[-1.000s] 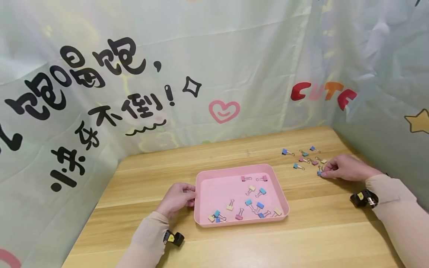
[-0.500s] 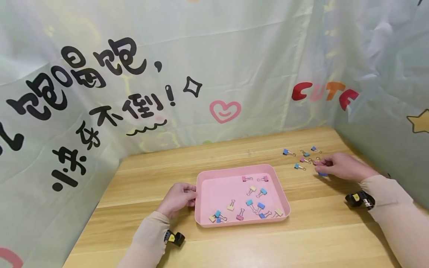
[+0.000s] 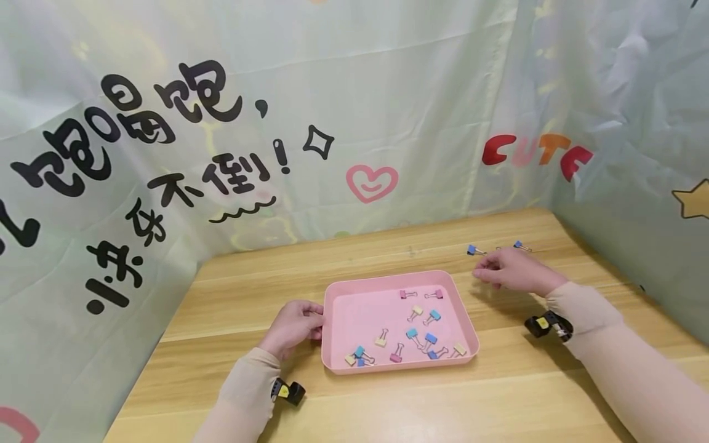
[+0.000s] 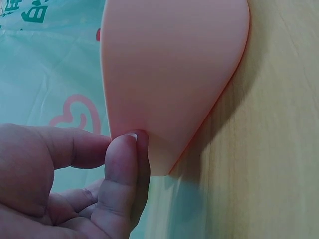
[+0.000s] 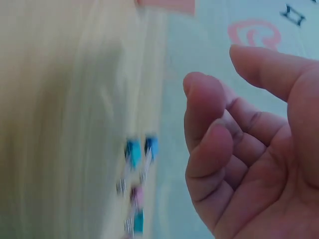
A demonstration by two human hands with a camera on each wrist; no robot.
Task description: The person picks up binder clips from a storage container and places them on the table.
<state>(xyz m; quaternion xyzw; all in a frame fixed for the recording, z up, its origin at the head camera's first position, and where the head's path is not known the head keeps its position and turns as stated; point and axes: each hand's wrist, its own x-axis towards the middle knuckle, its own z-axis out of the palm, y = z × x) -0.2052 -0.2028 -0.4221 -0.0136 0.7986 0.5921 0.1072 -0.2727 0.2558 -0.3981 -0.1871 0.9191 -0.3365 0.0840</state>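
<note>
The pink tray (image 3: 362, 370) sits mid-table with pink, yellow, teal and blue binder clips (image 3: 396, 357) scattered inside. At its left wall, my left hand (image 3: 293, 326) pinches the rim, fingertips (image 4: 142, 144) pressed on the outer side in the left wrist view. My right hand (image 3: 512, 272) hovers over the table just right of the tray. In the right wrist view its fingers (image 5: 204, 99) are loosely bent, thumb apart, with nothing between them. Beyond it lie a blue binder clip (image 3: 472, 250) and another blue clip (image 3: 520, 245); the hand and forearm hide others.
A printed curtain (image 3: 421, 123) stands along the back and right of the wooden table (image 3: 266, 271). In the right wrist view a teal clip (image 5: 133, 152) and a pink clip (image 5: 136, 195) appear blurred. Each wrist carries a small black camera (image 3: 290, 392).
My right hand has moved left, away from the blue clip it was touching and over the loose clips towards the tray. The left hand and tray have stayed put.
</note>
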